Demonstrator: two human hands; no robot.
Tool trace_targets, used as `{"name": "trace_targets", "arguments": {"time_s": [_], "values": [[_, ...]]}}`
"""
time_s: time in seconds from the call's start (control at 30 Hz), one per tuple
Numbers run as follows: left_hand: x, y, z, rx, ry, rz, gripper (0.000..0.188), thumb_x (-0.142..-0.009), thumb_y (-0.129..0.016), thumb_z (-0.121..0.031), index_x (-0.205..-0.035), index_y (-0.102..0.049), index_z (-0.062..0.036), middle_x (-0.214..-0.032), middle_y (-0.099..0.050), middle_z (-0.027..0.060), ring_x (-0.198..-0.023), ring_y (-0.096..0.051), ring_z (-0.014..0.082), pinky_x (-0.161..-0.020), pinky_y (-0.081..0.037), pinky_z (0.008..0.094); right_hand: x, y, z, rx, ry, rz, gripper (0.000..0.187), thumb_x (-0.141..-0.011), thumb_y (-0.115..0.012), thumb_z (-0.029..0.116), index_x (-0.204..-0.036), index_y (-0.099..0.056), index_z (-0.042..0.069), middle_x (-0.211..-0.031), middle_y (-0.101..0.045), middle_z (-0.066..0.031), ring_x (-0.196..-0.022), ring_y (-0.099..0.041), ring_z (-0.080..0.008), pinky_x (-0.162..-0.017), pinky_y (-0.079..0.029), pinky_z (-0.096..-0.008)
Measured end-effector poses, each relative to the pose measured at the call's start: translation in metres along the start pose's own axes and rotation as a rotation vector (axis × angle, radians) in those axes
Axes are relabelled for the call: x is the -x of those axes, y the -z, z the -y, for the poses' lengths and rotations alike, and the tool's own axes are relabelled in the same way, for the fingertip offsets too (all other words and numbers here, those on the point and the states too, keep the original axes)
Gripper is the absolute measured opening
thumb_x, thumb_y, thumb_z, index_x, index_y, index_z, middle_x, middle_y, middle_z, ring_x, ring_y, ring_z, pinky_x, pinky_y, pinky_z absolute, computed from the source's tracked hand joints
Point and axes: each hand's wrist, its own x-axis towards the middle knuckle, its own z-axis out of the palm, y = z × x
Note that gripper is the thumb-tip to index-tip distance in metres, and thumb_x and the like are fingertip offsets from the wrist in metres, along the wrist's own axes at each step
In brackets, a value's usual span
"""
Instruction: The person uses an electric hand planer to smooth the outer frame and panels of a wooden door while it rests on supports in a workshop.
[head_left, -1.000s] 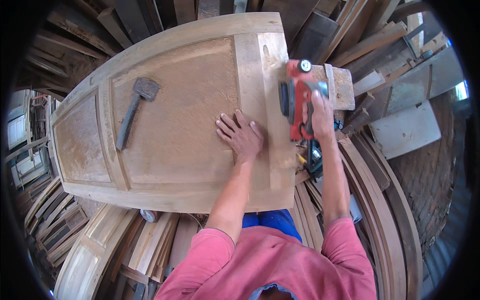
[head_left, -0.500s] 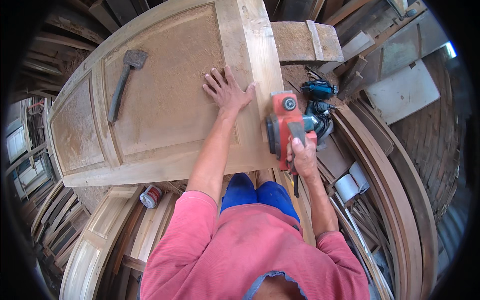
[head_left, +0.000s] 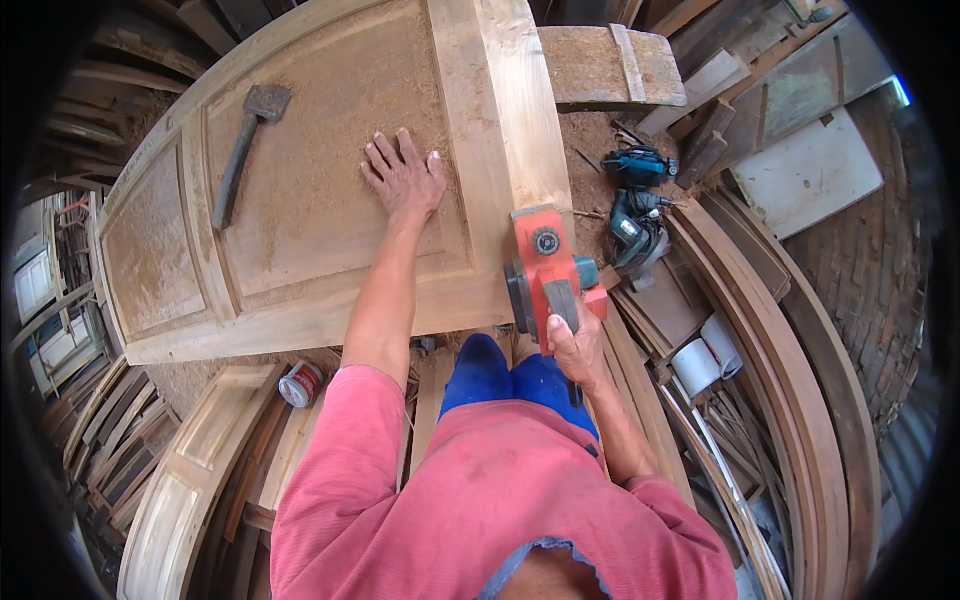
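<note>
A panelled wooden door (head_left: 468, 150) lies flat in front of me, dusted with shavings. My left hand (head_left: 408, 186) rests on its large panel, palm down and fingers spread. Wrapped round the rear handle of a red electric planer (head_left: 543, 262) is my right hand (head_left: 578, 345). The planer sits over the door's right edge, at the near corner. What its sole touches is hidden beneath its body. Farther left on the panel lies a hammer (head_left: 246, 150) with a blocky head and dark handle, apart from my left hand.
Two teal power tools (head_left: 638, 166) lie beyond the door's right side, near a dusty wooden block (head_left: 608, 68). Long curved boards (head_left: 775, 370) are stacked at right. A small can (head_left: 300, 384) and another panelled door (head_left: 185, 490) are at near left.
My right hand has brought the planer slightly left and nearer to me along the door's edge. My left hand has slid left on the panel, still spread.
</note>
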Motion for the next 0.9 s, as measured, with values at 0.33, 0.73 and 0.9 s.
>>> {"name": "trace_targets", "arguments": {"time_s": [0.33,0.73,0.9], "values": [[0.001,-0.001,0.000,0.006,-0.029,-0.099,0.073,-0.102,-0.047,-0.046,-0.162,-0.028,-0.0079,-0.167,-0.016,0.0320,-0.154,-0.015,0.0502,-0.122,-0.010,0.0674,-0.061,-0.005,0.008,0.100,0.115,-0.035,0.054,-0.100,-0.060,0.052,-0.094,-0.061,-0.001,-0.067,-0.058,-0.0105,-0.064,-0.061,-0.0234,-0.061,-0.049,-0.0403],[0.001,0.006,-0.001,0.051,-0.001,-0.058,0.072,-0.103,-0.047,-0.044,-0.162,-0.026,-0.0081,-0.166,-0.015,0.0326,-0.154,-0.012,0.0512,-0.123,-0.007,0.0665,-0.107,-0.015,0.043,0.034,0.097,-0.027,0.049,-0.101,-0.060,0.050,-0.089,-0.060,0.002,-0.064,-0.056,-0.0034,-0.057,-0.055,-0.0125,-0.053,-0.046,-0.0329],[0.001,0.007,-0.004,0.063,0.011,-0.020,0.074,-0.102,-0.047,-0.044,-0.163,-0.025,-0.0080,-0.168,-0.011,0.0309,-0.157,-0.006,0.0488,-0.124,-0.001,0.0648,-0.130,-0.018,0.059,0.034,0.137,-0.022,0.051,-0.101,-0.060,0.052,-0.088,-0.060,0.002,-0.063,-0.055,-0.0025,-0.057,-0.055,-0.0124,-0.053,-0.045,-0.0325]]}}
